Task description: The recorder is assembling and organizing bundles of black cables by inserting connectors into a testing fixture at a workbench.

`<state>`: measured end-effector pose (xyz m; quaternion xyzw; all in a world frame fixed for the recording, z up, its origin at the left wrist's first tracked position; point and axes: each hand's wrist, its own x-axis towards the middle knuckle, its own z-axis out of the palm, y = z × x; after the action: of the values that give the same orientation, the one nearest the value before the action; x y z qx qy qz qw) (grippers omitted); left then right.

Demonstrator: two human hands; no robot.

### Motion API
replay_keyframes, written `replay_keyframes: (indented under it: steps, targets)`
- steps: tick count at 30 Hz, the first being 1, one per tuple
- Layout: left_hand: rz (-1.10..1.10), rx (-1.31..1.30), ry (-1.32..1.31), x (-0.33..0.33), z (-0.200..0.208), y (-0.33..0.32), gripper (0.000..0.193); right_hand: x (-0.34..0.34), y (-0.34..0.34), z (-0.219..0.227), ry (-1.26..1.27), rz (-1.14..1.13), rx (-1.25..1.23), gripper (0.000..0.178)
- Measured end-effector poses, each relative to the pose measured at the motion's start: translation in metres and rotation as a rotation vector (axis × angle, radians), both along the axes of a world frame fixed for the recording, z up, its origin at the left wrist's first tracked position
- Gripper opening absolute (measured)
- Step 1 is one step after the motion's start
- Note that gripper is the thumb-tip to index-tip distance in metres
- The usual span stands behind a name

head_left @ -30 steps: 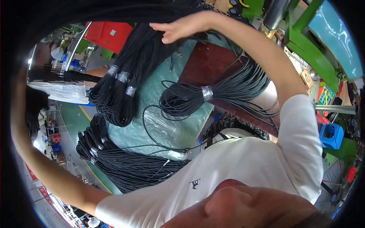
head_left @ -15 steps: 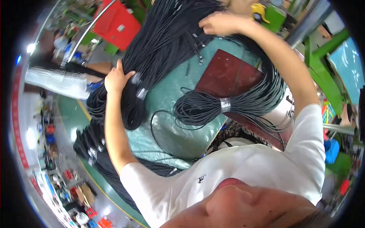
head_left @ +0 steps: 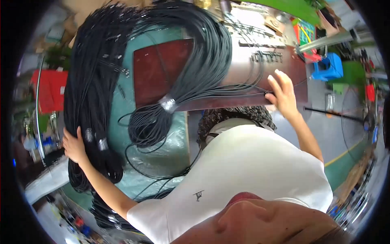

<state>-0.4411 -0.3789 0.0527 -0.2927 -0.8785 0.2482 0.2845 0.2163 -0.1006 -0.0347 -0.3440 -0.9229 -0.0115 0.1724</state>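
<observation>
Lengthwise, black cables (head_left: 90, 77) point away from the body, far ends blurred; the left hand (head_left: 74, 148) rests there, fingers spread; the right hand (head_left: 286, 98), fingers spread, hides some board (head_left: 152, 77) edge.

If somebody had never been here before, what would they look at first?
Probably the big pile of long black cables down the left, with the left hand against its lower part. Next, the looped black bundle with a silvery band, lying partly across the dark red board in the middle. Then the bright blue stool at the upper right, beyond the right hand.
</observation>
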Motion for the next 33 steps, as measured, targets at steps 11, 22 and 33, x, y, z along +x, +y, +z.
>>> replay_keyframes:
  steps: [11,22,33]
  targets:
    - [-0.853,0.171,-0.727,0.301,-0.056,0.139,0.078,0.069,0.07,-0.02,0.14,-0.13,-0.097,0.024]
    - [-0.471,0.257,-0.432,0.2,-0.097,0.202,0.063,0.023,0.119,-0.029,0.314,0.107,-0.211,0.018]
    - [-0.715,0.406,-0.401,0.288,-0.081,0.147,0.067,-0.018,0.134,-0.018,0.209,0.167,0.164,0.027]
